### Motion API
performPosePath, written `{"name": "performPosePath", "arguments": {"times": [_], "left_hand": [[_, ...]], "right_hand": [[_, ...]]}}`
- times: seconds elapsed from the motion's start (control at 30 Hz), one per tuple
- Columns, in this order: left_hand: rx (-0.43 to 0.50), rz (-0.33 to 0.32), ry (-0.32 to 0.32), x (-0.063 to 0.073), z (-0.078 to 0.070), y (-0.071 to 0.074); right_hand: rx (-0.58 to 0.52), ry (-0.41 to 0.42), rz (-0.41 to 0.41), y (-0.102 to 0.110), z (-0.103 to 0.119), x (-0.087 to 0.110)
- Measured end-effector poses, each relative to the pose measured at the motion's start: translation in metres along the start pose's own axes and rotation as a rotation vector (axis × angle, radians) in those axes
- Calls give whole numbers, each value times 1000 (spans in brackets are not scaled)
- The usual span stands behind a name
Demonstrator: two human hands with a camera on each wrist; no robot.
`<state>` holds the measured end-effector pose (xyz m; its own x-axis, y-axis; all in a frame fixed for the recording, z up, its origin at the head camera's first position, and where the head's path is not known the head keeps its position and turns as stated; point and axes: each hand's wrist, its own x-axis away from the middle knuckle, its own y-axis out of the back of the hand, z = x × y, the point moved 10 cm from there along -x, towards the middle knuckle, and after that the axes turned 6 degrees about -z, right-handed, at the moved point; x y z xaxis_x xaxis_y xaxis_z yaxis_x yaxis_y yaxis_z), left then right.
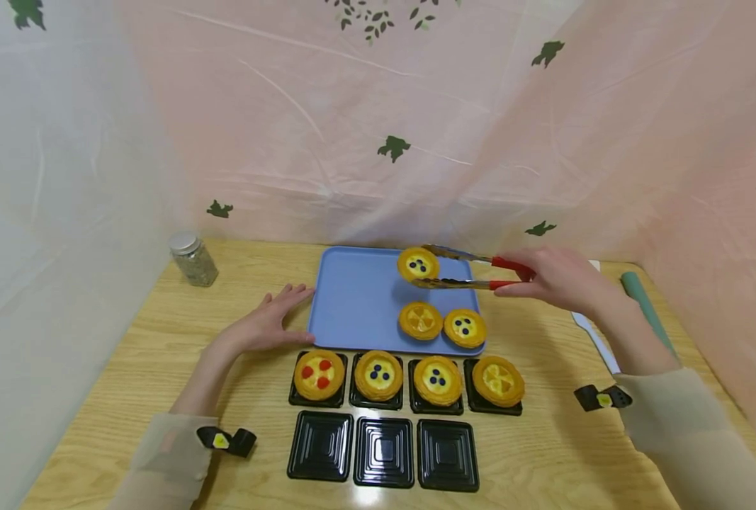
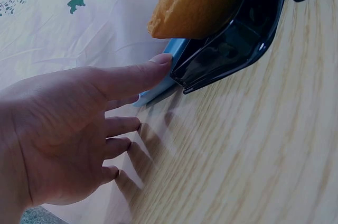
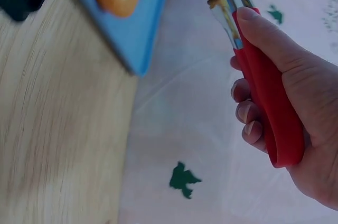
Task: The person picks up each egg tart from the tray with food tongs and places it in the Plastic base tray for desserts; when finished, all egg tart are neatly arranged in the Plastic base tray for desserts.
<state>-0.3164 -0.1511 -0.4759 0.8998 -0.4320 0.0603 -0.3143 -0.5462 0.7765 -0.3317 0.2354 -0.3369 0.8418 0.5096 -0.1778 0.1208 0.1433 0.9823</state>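
Observation:
My right hand (image 1: 559,278) grips red-handled metal tongs (image 3: 269,97). Between the tong tips, over the back right of the blue tray (image 1: 358,297), is a tart with blueberries (image 1: 419,265). A tart with orange wedges (image 1: 420,321) and another blueberry tart (image 1: 465,328) lie at the tray's front right. At the tray's left edge, my left hand (image 1: 269,322) has its fingers extended, thumb near the front corner. In front of the tray, several black square trays hold tarts: one with red berries (image 1: 319,379), two with blueberries, one with orange wedges (image 1: 498,380).
Three bare black square trays (image 1: 384,452) form the nearest row. A glass jar with a silver lid (image 1: 194,259) stands at the back left. On the right, a white utensil (image 1: 597,343) and a green roll (image 1: 647,308) lie partly behind my right arm. Patterned cloth encloses the table.

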Motion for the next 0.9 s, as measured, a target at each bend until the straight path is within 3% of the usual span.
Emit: {"name": "performPosePath", "arguments": {"times": [0.17, 0.4, 0.63, 0.9], "left_hand": [[1, 2, 0, 0, -1, 0], [-11, 2, -6, 1, -3, 1], [-7, -4, -14, -1, -6, 2], [-4, 1, -11, 1, -4, 1]], "right_hand": [[3, 60, -60, 10, 29, 13], [5, 91, -72, 10, 72, 31], [-26, 159, -152, 11, 108, 47], [-73, 182, -80, -4, 132, 51]]}}
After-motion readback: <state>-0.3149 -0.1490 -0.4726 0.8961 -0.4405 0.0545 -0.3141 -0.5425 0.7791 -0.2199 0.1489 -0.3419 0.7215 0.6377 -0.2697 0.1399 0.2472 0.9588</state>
